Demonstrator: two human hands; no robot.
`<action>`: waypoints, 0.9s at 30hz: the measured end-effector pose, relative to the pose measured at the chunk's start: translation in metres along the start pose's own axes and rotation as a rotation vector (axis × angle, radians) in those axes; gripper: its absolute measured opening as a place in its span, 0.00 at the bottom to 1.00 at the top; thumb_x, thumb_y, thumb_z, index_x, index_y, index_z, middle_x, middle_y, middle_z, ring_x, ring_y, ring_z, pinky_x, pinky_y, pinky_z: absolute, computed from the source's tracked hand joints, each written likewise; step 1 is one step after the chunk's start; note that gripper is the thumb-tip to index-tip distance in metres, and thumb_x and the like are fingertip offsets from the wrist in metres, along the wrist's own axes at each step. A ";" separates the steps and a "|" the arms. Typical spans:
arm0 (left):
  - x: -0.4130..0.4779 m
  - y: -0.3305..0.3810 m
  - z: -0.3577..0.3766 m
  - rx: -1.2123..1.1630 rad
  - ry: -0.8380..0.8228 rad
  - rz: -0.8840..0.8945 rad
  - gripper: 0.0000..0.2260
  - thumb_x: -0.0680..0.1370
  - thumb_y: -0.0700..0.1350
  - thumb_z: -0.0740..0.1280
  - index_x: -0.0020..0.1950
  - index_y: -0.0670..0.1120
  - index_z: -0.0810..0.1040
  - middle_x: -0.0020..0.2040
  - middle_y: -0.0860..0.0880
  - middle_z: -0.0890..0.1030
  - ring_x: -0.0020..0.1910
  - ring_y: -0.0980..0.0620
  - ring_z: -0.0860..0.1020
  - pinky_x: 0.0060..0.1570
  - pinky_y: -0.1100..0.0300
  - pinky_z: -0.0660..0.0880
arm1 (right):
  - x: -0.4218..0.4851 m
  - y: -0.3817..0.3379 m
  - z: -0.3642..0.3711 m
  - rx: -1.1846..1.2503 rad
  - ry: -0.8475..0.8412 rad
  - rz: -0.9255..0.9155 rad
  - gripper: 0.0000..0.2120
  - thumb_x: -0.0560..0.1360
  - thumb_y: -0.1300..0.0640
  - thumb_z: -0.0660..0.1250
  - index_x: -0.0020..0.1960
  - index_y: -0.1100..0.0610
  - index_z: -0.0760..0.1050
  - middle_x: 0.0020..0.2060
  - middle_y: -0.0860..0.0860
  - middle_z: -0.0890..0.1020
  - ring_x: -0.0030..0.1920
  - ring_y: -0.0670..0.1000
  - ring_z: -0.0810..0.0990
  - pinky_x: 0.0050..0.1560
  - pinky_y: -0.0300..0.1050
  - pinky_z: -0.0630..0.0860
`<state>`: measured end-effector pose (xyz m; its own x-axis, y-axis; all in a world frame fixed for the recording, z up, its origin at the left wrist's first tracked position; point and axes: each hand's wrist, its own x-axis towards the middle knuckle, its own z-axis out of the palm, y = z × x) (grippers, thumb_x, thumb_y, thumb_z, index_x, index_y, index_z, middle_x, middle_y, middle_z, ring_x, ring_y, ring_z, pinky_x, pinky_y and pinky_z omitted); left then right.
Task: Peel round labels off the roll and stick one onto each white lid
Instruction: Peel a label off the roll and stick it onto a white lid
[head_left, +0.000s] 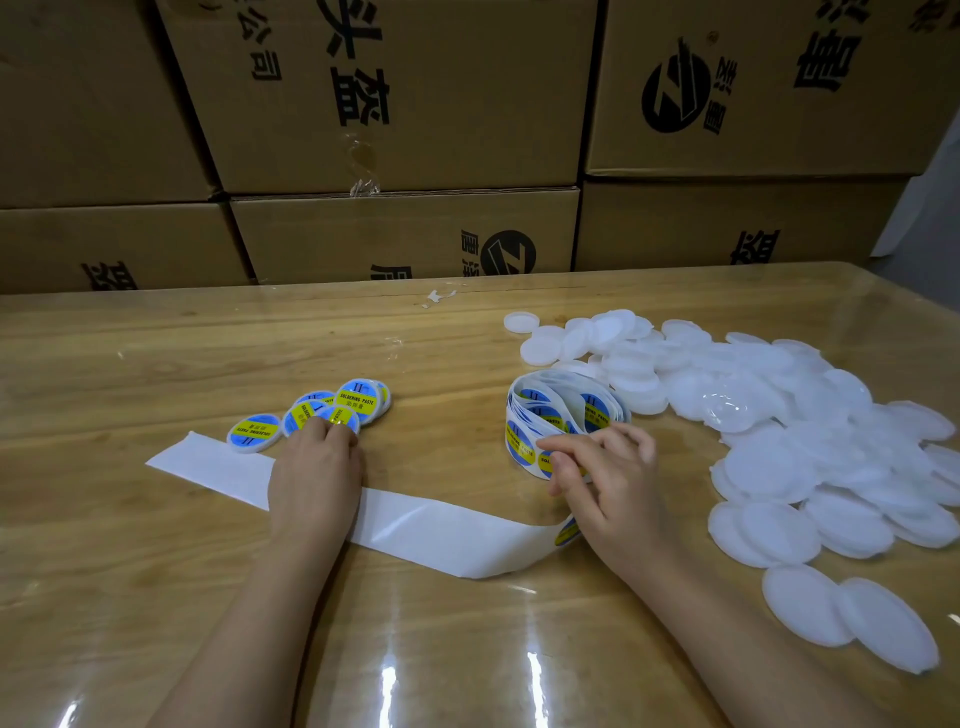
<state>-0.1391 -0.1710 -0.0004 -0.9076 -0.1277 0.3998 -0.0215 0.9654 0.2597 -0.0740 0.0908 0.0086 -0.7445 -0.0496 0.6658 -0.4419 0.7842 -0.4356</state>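
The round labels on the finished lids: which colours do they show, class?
The round labels are blue with a yellow band, seen best in the head view.

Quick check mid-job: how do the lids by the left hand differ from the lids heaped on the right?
The labelled lids carry blue-and-yellow stickers; the heaped lids are bare white. The labelled lids form a small cluster; the heaped lids are many, spread wide and overlapping. The left hand touches the labelled lids; no hand touches the heaped lids; the right hand picks at the label roll. Both are round, white-rimmed lids on the table.
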 end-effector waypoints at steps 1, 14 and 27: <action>-0.001 0.001 0.000 0.010 0.005 0.028 0.07 0.76 0.38 0.63 0.44 0.36 0.78 0.45 0.39 0.76 0.44 0.37 0.74 0.36 0.48 0.69 | 0.000 0.000 0.000 -0.001 0.000 0.001 0.18 0.78 0.50 0.54 0.50 0.55 0.81 0.31 0.44 0.80 0.41 0.49 0.78 0.62 0.51 0.62; -0.004 0.000 -0.001 -0.052 -0.028 0.053 0.08 0.78 0.39 0.61 0.48 0.40 0.79 0.49 0.44 0.80 0.50 0.41 0.75 0.45 0.47 0.71 | 0.000 0.000 -0.001 0.029 0.017 0.016 0.18 0.78 0.51 0.54 0.50 0.54 0.81 0.30 0.43 0.79 0.41 0.47 0.77 0.63 0.49 0.61; -0.001 -0.006 0.002 -0.075 0.088 -0.063 0.08 0.75 0.38 0.64 0.50 0.39 0.81 0.48 0.40 0.81 0.50 0.38 0.76 0.44 0.46 0.73 | 0.001 0.000 -0.002 0.045 0.036 0.019 0.17 0.78 0.52 0.53 0.49 0.55 0.81 0.29 0.41 0.78 0.40 0.47 0.77 0.62 0.49 0.62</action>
<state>-0.1384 -0.1758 -0.0041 -0.8651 -0.2104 0.4552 -0.0433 0.9356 0.3503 -0.0738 0.0919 0.0100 -0.7350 -0.0118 0.6780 -0.4503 0.7560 -0.4750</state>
